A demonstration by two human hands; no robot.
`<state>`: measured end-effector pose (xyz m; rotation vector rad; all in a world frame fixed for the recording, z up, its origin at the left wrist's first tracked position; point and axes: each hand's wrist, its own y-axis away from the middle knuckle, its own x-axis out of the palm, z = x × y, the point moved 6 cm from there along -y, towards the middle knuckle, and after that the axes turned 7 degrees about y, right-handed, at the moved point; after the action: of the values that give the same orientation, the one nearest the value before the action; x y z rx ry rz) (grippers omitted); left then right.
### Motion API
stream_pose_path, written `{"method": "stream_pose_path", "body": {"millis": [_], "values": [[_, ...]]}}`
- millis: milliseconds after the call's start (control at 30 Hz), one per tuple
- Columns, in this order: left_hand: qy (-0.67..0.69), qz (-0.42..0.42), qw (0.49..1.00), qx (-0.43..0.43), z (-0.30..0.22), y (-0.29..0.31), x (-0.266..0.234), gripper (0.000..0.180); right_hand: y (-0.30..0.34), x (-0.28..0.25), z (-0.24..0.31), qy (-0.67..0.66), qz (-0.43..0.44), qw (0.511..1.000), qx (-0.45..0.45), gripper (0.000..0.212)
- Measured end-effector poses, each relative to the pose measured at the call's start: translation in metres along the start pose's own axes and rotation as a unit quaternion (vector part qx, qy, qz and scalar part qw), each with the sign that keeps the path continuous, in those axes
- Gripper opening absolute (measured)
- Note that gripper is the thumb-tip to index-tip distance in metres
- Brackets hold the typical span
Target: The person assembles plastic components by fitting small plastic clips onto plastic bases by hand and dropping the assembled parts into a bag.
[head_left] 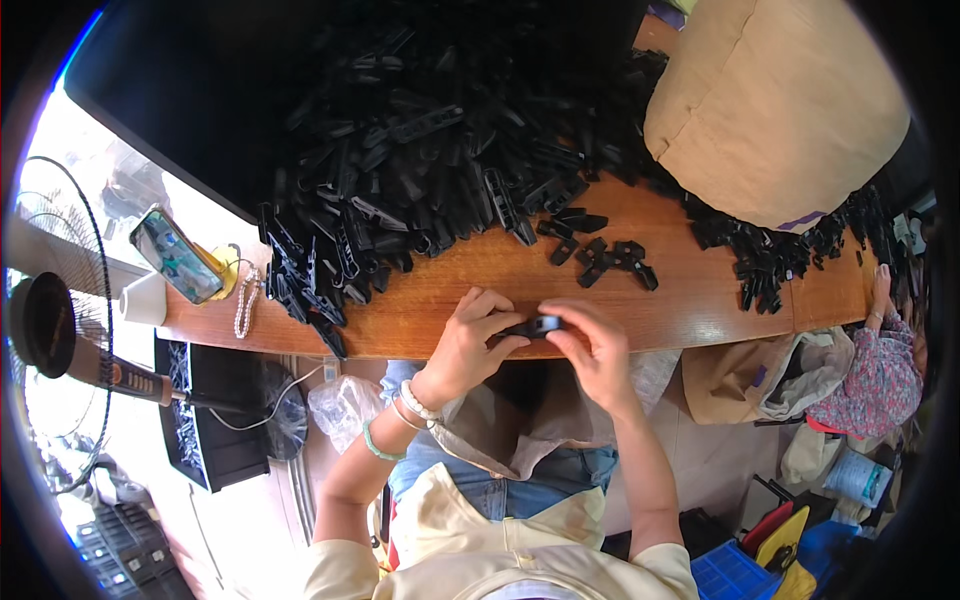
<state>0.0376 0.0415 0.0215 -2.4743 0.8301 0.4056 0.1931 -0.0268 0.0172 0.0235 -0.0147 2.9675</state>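
Just over the table's near edge, my two hands meet at a small black plastic part [515,329]. My left hand [468,342] pinches its left end between thumb and fingers. My right hand [592,348] closes on its right end, where a pale, shiny spot shows. Whether this is one part or two joined ones, I cannot tell. Beyond my hands, several small black plastic pieces [595,258] lie loose on the wooden table [460,288]. A large heap of long black plastic parts [400,170] rises behind them.
An open fabric sack [480,445] hangs at my lap below the table edge. Left stand a phone [178,255], a white cup [143,300] and a fan [75,330]. A stuffed tan sack [780,110] sits back right. Another person [868,375] is at far right.
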Motion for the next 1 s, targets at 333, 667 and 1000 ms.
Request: {"method": "stream_pose_path", "body": {"millis": [333, 667, 1000], "values": [[-0.001, 0.023, 0.999, 0.027, 0.001, -0.005, -0.003, 0.031, 0.005, -0.026, 0.01, 0.325, -0.014, 0.939, -0.114, 0.022], [0.038, 0.1, 0.994, 0.025, -0.004, -0.013, -0.002, 0.026, -0.003, -0.01, 0.018, 0.35, 0.028, 0.922, -0.163, 0.022], [-0.501, 0.107, 0.847, 0.14, 0.009, -0.088, 0.019, 0.034, -0.028, -0.029, 0.027, 0.63, -0.103, 0.735, -0.229, 0.041]]}}
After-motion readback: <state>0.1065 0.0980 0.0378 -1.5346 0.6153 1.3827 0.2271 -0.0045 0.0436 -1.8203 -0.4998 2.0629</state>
